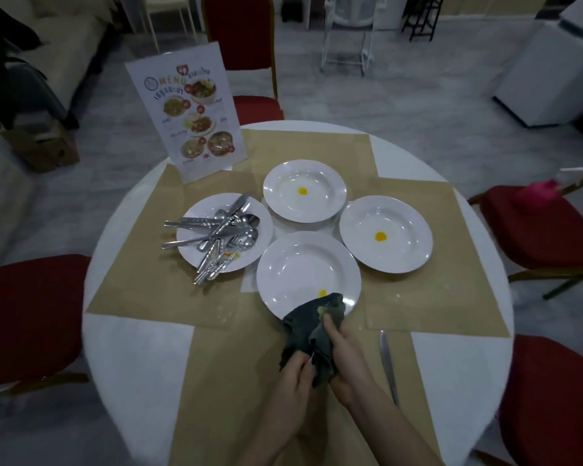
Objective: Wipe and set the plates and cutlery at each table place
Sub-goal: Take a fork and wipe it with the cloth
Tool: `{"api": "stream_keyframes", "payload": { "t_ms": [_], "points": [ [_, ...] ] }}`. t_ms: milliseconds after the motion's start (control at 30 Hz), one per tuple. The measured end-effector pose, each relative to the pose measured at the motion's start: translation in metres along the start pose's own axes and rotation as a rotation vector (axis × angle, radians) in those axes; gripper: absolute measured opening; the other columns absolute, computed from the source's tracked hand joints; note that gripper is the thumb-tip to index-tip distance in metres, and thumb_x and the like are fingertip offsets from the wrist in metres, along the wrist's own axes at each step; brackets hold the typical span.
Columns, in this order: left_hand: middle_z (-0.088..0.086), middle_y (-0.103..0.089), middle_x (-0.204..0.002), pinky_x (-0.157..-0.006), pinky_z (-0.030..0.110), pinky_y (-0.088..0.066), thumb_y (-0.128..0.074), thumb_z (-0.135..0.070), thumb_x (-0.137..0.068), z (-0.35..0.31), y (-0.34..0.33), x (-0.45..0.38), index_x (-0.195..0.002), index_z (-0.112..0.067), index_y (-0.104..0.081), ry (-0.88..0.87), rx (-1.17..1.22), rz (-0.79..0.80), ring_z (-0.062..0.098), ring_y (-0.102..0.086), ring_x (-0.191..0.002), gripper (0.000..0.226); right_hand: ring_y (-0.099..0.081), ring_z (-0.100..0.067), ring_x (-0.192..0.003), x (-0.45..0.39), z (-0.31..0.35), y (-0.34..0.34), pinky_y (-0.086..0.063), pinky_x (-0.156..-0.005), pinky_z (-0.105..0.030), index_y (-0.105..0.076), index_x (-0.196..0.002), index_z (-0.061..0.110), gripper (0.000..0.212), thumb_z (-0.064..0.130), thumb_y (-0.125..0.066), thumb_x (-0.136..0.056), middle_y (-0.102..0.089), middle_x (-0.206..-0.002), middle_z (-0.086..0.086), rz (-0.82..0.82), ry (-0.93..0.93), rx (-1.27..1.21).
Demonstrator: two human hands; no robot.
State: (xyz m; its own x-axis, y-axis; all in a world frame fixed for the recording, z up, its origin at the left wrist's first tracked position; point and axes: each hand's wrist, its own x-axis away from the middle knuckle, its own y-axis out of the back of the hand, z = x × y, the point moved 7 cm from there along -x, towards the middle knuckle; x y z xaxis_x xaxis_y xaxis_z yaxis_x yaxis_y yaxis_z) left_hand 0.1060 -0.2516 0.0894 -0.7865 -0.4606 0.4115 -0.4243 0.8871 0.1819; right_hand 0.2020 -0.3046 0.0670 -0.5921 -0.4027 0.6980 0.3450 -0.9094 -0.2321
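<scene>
**Wiping in hand, near plate next**

Your dark cloth (312,334) sits bunched between both hands at the near edge of the table, its upper end lying over the rim of the near plate (308,274). Your right hand (345,354) has its fingers curled round the cloth's upper part; your left hand (292,375) pinches its lower part, and a thin pale sliver shows at those fingertips, too small to name. A yellow spot (322,292) sits on the near plate just beside the cloth.

You look to be in the wiping step, with little set out so far: only one knife (388,364) lies on the near placemat (243,381), to your right. The next move likely calls for pressing the cloth across that spot while steadying the plate.

Beyond, the far plate (304,191) and the right plate (385,233) each carry a yellow spot, and the left plate (196,245) holds the heaped cutlery (221,230). A menu stand (191,112) rises behind it on the round table (132,358).
</scene>
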Motion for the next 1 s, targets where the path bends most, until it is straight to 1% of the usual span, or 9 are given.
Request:
{"api": "stream_keyframes", "payload": {
  "t_ms": [100,167,300,400,567,667,767,900,1000],
  "points": [
    [-0.007,-0.047,-0.066,-0.054,0.018,-0.031,-0.040,-0.023,-0.102,-0.004,-0.023,0.007,-0.079,-0.022,-0.048,-0.033,-0.113,0.023,0.001,-0.040,-0.055,0.024,-0.070,-0.029,-0.094,-0.008,0.018,0.045,-0.056,-0.088,-0.049,-0.066,-0.106,0.014,0.021,0.031,-0.059,-0.096,-0.073,-0.104,-0.012,-0.205,0.117,0.089],
    [-0.007,-0.047,-0.061,-0.056,0.025,-0.032,-0.041,-0.025,-0.101,-0.008,-0.037,0.009,-0.078,-0.020,-0.049,-0.066,-0.169,0.023,0.004,-0.041,-0.054,0.025,-0.068,-0.030,-0.095,-0.014,0.034,0.070,-0.057,-0.085,-0.045,-0.065,-0.108,0.011,0.022,0.028,-0.058,-0.097,-0.071,-0.107,-0.015,-0.278,0.152,0.039],
    [-0.008,-0.042,-0.057,-0.054,0.025,-0.031,-0.040,-0.025,-0.101,-0.009,-0.050,0.016,-0.087,-0.007,-0.050,-0.088,-0.100,-0.036,0.006,-0.036,-0.051,0.025,-0.070,-0.022,-0.086,-0.008,0.046,0.083,-0.056,-0.070,-0.033,-0.065,-0.107,0.005,0.026,0.027,-0.055,-0.098,-0.073,-0.095,-0.008,-0.124,0.144,-0.047],
    [-0.009,-0.040,-0.055,-0.055,0.025,-0.031,-0.040,-0.021,-0.102,-0.005,-0.060,0.026,-0.084,-0.006,-0.048,-0.073,-0.061,-0.103,0.006,-0.034,-0.051,0.025,-0.070,-0.020,-0.085,0.005,0.025,0.082,-0.057,-0.063,-0.026,-0.063,-0.112,0.004,0.028,0.026,-0.055,-0.098,-0.073,-0.099,-0.010,-0.041,0.087,-0.096],
    [-0.010,-0.042,-0.054,-0.053,0.024,-0.031,-0.041,-0.021,-0.101,-0.003,-0.074,0.039,-0.082,-0.009,-0.048,-0.069,-0.079,-0.154,0.006,-0.037,-0.051,0.024,-0.067,-0.022,-0.088,0.010,0.015,0.102,-0.053,-0.072,-0.032,-0.063,-0.109,0.004,0.030,0.031,-0.055,-0.098,-0.071,-0.099,-0.011,-0.176,0.102,-0.022],
    [-0.010,-0.043,-0.051,-0.051,0.021,-0.031,-0.042,-0.019,-0.101,-0.010,-0.072,0.044,-0.082,-0.006,-0.048,-0.087,-0.087,-0.196,0.004,-0.037,-0.048,0.024,-0.065,-0.025,-0.093,0.005,0.030,0.123,-0.052,-0.081,-0.037,-0.063,-0.112,0.002,0.035,0.032,-0.056,-0.097,-0.069,-0.101,-0.011,-0.273,0.145,-0.096],
    [-0.009,-0.043,-0.052,-0.053,0.025,-0.033,-0.042,-0.019,-0.101,-0.013,-0.067,0.041,-0.080,-0.006,-0.049,-0.096,-0.094,-0.271,0.005,-0.039,-0.050,0.025,-0.065,-0.027,-0.099,0.010,0.031,0.124,-0.052,-0.084,-0.037,-0.063,-0.116,0.002,0.036,0.032,-0.054,-0.098,-0.070,-0.104,-0.012,-0.180,0.139,-0.076],
    [-0.003,-0.049,-0.063,-0.054,0.024,-0.032,-0.040,-0.022,-0.101,-0.018,-0.081,0.028,-0.083,-0.011,-0.051,-0.079,-0.118,-0.221,0.007,-0.043,-0.056,0.024,-0.068,-0.026,-0.105,0.028,0.004,0.092,-0.054,-0.090,-0.037,-0.063,-0.119,0.012,0.030,0.032,-0.054,-0.098,-0.073,-0.109,-0.011,0.181,-0.014,-0.018],
    [-0.001,-0.052,-0.065,-0.051,0.018,-0.032,-0.041,-0.022,-0.101,-0.019,-0.085,0.027,-0.082,-0.012,-0.052,-0.074,-0.171,-0.207,0.005,-0.044,-0.055,0.024,-0.069,-0.027,-0.103,0.017,-0.002,0.093,-0.055,-0.091,-0.040,-0.062,-0.119,0.009,0.031,0.029,-0.057,-0.097,-0.073,-0.108,-0.013,0.128,0.005,0.017]
  ]
}}
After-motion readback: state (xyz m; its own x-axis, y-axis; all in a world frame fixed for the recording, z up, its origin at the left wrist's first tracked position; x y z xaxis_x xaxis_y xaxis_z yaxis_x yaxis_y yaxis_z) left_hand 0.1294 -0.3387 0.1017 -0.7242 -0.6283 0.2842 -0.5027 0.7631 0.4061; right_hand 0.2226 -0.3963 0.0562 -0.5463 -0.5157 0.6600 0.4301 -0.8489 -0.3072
